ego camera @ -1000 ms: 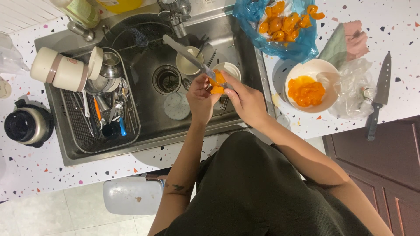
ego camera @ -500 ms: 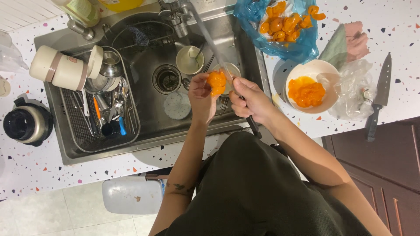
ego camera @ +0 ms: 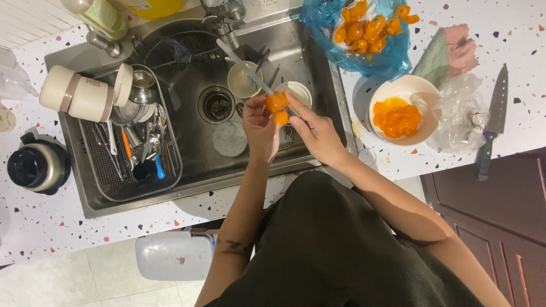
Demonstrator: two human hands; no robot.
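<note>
Centre of frame, over the sink (ego camera: 318, 85): left hand (ego camera: 260, 128) pinches an orange fruit (ego camera: 277, 105) w/ fingertips curled round it, prob. so drips & scraps fall in the basin. Right hand (ego camera: 315, 131) has fingers closed on 1 knife (ego camera: 250, 71), blade pointing upper left, away from the body. Upper right: 1 blue bag (ego camera: 364, 34) of whole fruit, approx. a dozen. Right: 1 white bowl (ego camera: 398, 113) of pulp, 1 black-handled knife (ego camera: 493, 119).

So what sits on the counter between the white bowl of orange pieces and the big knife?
In the head view, a crumpled clear plastic bag lies between the white bowl and the knife.
</note>
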